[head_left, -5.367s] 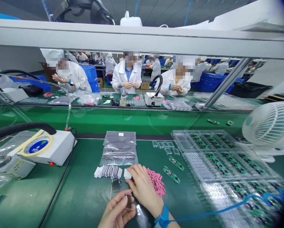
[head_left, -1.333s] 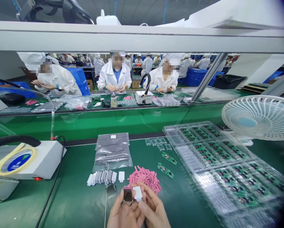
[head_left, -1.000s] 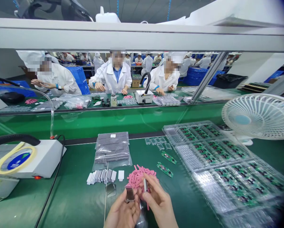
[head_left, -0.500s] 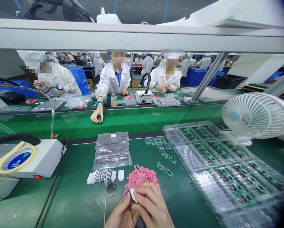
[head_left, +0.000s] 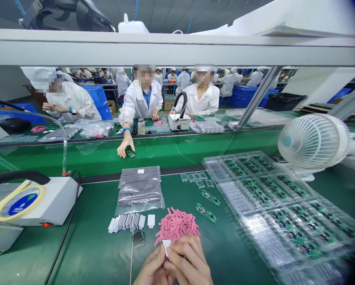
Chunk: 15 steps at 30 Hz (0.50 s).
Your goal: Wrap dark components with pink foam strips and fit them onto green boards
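Left hand [head_left: 152, 266]: fingers curled in and thumb raised, nearly closed, the thumb at the left edge of a small, flat, white rectangular piece [head_left: 166, 245]; what lies deeper in the palm is hidden.
Right hand [head_left: 189, 259]: folded narrow, thumb and fingertips against the right side of the same white piece; its palm cannot be seen.
Piece in the fingers: tilted, pale face up, narrowing toward the bottom where the fingertips cover it; it sits between the two hands, above the dark green tabletop [head_left: 88, 247], just in front of a loose heap of thin pink strips [head_left: 179, 223].
Left of the heap: a single white rectangular card with a small tab [head_left: 151, 221] lies flat, beside an overlapping row of white cards with dark edges [head_left: 126, 223]; a dark, glossy square sheet [head_left: 139, 239] lies below the row.
Behind the row: a clear plastic bag of grey striped parts [head_left: 140, 190].
Right of the heap: two narrow green circuit boards [head_left: 206, 213], near small clear rectangular frames [head_left: 192, 177]; farther right, clear plastic trays [head_left: 238, 194] hold more green boards.
Across the bench: a co-worker's hand [head_left: 125, 145] with a blue wristband reaches over the green strip [head_left: 177, 152], fingers spread and touching or just beside a small green board [head_left: 131, 154].
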Tool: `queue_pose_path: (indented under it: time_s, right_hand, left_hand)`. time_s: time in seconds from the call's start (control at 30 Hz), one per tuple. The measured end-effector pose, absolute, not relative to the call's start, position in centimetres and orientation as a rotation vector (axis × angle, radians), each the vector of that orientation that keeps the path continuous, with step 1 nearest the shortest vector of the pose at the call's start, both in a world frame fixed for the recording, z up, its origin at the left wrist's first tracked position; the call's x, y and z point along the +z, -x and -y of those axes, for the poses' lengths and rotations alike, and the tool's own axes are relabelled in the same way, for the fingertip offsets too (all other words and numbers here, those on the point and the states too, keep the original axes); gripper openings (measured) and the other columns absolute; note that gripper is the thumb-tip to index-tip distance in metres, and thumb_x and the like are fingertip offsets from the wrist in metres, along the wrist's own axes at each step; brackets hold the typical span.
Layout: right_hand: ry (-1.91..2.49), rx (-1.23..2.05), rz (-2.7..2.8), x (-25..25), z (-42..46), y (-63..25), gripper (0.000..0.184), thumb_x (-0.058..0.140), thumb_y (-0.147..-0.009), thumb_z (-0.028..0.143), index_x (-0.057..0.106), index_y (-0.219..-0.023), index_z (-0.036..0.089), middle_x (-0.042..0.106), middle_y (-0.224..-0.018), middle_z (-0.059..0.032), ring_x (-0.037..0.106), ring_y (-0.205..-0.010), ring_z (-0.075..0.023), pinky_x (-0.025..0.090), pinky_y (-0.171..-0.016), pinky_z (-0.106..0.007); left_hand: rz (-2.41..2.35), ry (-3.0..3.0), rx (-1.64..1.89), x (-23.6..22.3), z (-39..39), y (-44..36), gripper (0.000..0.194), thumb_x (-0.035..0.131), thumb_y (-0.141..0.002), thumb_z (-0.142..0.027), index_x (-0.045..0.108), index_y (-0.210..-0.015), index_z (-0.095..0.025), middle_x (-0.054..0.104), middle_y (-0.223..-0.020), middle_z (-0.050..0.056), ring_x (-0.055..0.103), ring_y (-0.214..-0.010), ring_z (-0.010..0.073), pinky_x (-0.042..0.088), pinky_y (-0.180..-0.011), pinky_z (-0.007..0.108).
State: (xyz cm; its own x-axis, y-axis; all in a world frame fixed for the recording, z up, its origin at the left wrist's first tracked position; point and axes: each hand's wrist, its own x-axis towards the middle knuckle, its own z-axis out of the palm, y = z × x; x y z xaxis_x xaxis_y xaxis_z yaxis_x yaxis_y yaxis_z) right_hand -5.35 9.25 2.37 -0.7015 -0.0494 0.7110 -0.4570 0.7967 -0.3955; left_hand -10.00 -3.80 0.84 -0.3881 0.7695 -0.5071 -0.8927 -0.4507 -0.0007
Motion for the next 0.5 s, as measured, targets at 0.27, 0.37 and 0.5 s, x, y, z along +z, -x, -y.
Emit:
queue_pose_path:
  time_s: [0.27, 0.37, 0.5]
  right_hand:
    - [-0.315, 0.754, 2.296, 1.8, -9.9, 5.4, 0.008, 0.055, -0.087, 0.01, 0.06, -0.094, 0.013, 0.061, -0.102, -0.0087, 0.057, -0.097, -0.014, 0.047, -0.082, -0.028]
    - [-0.334, 0.678, 2.321, 2.2, -9.9, 5.4, 0.018, 0.055, -0.087, 0.009, 0.058, -0.104, 0.013, 0.061, -0.112, -0.0098, 0.058, -0.107, -0.0149, 0.049, -0.09, -0.028]
    - [-0.288, 0.687, 2.302, 2.0, -9.5, 5.4, 0.018, 0.05, -0.088, 0.007, 0.056, -0.104, 0.013, 0.062, -0.11, -0.0089, 0.059, -0.106, -0.0137, 0.049, -0.09, -0.026]
  left_hand:
    - [-0.534, 0.493, 2.024, 1.2, 2.7, 10.6, 0.026, 0.087, -0.064, -0.023, 0.076, -0.085, -0.012, 0.069, -0.083, 0.008, 0.064, -0.072, 0.0081, 0.048, -0.067, 0.014]
    - [-0.57, 0.443, 2.032, 1.7, 2.4, 10.8, 0.031, 0.088, -0.063, -0.024, 0.077, -0.089, -0.012, 0.068, -0.082, 0.008, 0.063, -0.073, 0.0086, 0.046, -0.065, 0.014]
    - [-0.623, 0.47, 2.03, 1.6, 2.3, 10.9, 0.027, 0.089, -0.06, -0.023, 0.075, -0.081, -0.013, 0.067, -0.078, 0.006, 0.061, -0.067, 0.0073, 0.045, -0.063, 0.015]
